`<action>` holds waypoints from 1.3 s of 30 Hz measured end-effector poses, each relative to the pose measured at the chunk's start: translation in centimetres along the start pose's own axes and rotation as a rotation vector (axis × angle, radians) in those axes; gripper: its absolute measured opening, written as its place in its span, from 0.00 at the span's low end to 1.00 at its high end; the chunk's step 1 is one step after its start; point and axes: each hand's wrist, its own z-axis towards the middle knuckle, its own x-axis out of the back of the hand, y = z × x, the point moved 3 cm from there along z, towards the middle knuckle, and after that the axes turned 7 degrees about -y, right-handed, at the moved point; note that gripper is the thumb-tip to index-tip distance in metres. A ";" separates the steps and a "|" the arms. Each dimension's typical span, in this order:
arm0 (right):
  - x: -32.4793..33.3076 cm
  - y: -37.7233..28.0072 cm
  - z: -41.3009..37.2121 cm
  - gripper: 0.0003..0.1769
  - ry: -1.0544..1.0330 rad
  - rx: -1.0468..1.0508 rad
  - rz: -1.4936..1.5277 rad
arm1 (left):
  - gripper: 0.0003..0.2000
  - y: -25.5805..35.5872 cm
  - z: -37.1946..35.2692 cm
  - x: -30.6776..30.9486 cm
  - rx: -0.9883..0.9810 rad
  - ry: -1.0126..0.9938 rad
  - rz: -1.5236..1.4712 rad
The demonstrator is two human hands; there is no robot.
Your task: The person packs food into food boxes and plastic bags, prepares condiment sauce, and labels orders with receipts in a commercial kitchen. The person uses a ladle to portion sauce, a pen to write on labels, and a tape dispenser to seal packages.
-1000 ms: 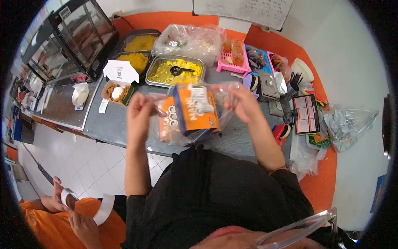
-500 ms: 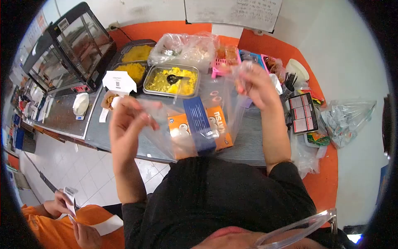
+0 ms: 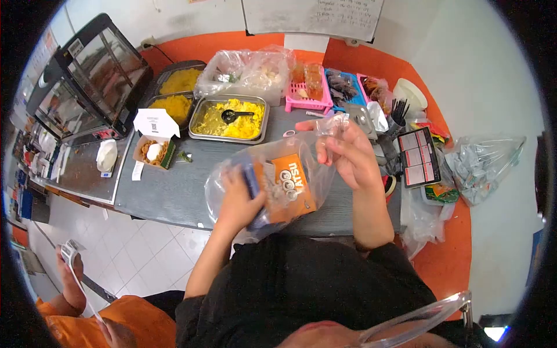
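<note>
My right hand (image 3: 353, 152) pinches the gathered top of a clear plastic bag (image 3: 221, 159), lifted above the table's front part. Inside the bag is an orange takeaway box (image 3: 303, 200) with a blue band (image 3: 250, 181), lying tilted; part of "KATSU" and round drawings show on its lid. My left hand (image 3: 239, 202) is at the box's left side over the blue band. Its fingers are stretched out and slightly blurred, the thumb spread away from them.
Behind the bag stand a steel tray (image 3: 194, 134) of yellow food with a black spoon (image 3: 230, 116), and a pink basket (image 3: 301, 103). An open food box (image 3: 158, 152) stands left, near a glass display warmer (image 3: 96, 75). A person in orange (image 3: 130, 319) holds papers, lower left.
My left hand has let go of the bag's edge and moved down onto the boxed side. The bag and box have turned; my right hand still grips the bag, slightly lower.
</note>
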 end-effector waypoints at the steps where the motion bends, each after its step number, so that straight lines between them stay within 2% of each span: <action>1: 0.3 0.0 -0.2 0.09 -0.036 0.027 0.009 | 0.35 -1.4 -0.2 -0.3 -0.021 0.065 -0.097; 3: 0.5 0.2 -0.8 0.09 -0.069 0.048 0.027 | 0.33 -3.9 -0.6 -2.2 -0.032 0.124 -0.190; 5: -0.2 0.6 -1.0 0.08 -0.118 0.021 0.006 | 0.30 -5.8 -0.9 -4.0 -0.129 0.239 -0.359; 7: -0.7 1.0 -0.9 0.07 -0.109 0.021 0.024 | 0.29 -4.6 -1.2 -3.6 -0.089 0.209 -0.267; 9: -0.6 1.2 -1.1 0.07 -0.096 0.020 0.042 | 0.25 -3.6 -1.6 -2.6 0.054 0.202 -0.037; 10: 0.0 1.0 -1.0 0.06 -0.104 0.024 0.035 | 0.25 -3.3 -1.9 -1.4 0.054 0.203 -0.037; 12: 0.8 0.7 -1.0 0.06 -0.108 0.021 0.026 | 0.22 -3.0 -2.8 1.2 -0.028 0.047 -0.106; 13: 1.2 0.6 -1.0 0.06 -0.098 0.025 0.046 | 0.21 -2.0 -3.1 2.9 -0.074 0.086 -0.184; 14: 1.3 0.5 -1.1 0.07 -0.088 0.029 0.069 | 0.21 -1.2 -3.5 4.4 -0.017 0.063 -0.263; 16: 1.1 0.5 -1.2 0.07 -0.083 0.035 0.051 | 0.24 0.2 -3.5 6.0 -0.013 0.003 -0.132; 17: 1.0 0.4 -1.3 0.06 -0.075 0.045 0.032 | 0.24 -0.4 -3.0 4.8 -0.013 0.003 -0.130; 19: 1.1 0.7 -1.4 0.06 -0.099 0.030 0.017 | 0.33 -0.7 -1.6 1.0 -0.174 0.143 0.104; 20: 1.2 0.8 -1.6 0.06 -0.126 0.010 -0.002 | 0.33 0.7 -1.2 0.2 -0.174 0.141 0.104; 22: 1.4 0.8 -2.0 0.06 -0.126 -0.018 -0.063 | 0.44 3.1 0.1 -1.5 0.021 0.035 0.481; 23: 1.6 0.9 -2.3 0.07 -0.125 -0.049 -0.122 | 0.44 3.2 0.4 -2.0 0.017 0.033 0.480; 24: 1.9 1.0 -2.7 0.07 -0.120 -0.050 -0.124 | 0.46 3.4 0.8 -2.9 -0.106 0.003 0.587; 25: 2.5 1.9 -3.1 0.08 -0.167 -0.202 -0.461 | 0.49 3.7 1.0 -3.5 -0.232 -0.025 0.691; 26: 3.4 2.9 -3.5 0.09 -0.212 -0.356 -0.799 | 0.49 3.7 1.0 -3.5 -0.237 -0.024 0.688; 28: 6.3 7.6 -4.8 0.14 -0.256 -0.558 -1.290 | 0.52 2.5 0.8 -3.3 -0.106 -0.290 0.630; 30: 8.3 12.2 -6.1 0.13 -0.127 -0.629 -1.269 | 0.53 1.4 0.4 -2.7 -0.063 -0.349 0.538; 32: 9.2 16.3 -7.2 0.12 -0.043 -0.602 -1.187 | 0.53 0.5 -0.2 -2.5 -0.229 -0.162 0.348; 33: 9.1 17.1 -7.4 0.11 0.030 -0.573 -1.112 | 0.51 0.4 -0.4 -2.4 -0.293 -0.098 0.288; 34: 8.9 17.7 -7.6 0.11 0.029 -0.581 -1.107 | 0.51 0.0 -0.5 -2.5 -0.289 -0.106 0.286; 37: 6.8 18.1 -7.4 0.15 0.049 -0.418 -0.997 | 0.49 -0.5 -0.9 -2.5 -0.309 -0.068 0.199; 38: 6.3 17.4 -7.4 0.15 0.054 -0.422 -0.987 | 0.46 -0.4 -0.9 -2.4 -0.309 -0.040 0.181; 39: 6.0 16.4 -7.2 0.13 0.071 -0.513 -0.982 | 0.44 -0.4 -0.9 -2.2 -0.311 -0.007 0.162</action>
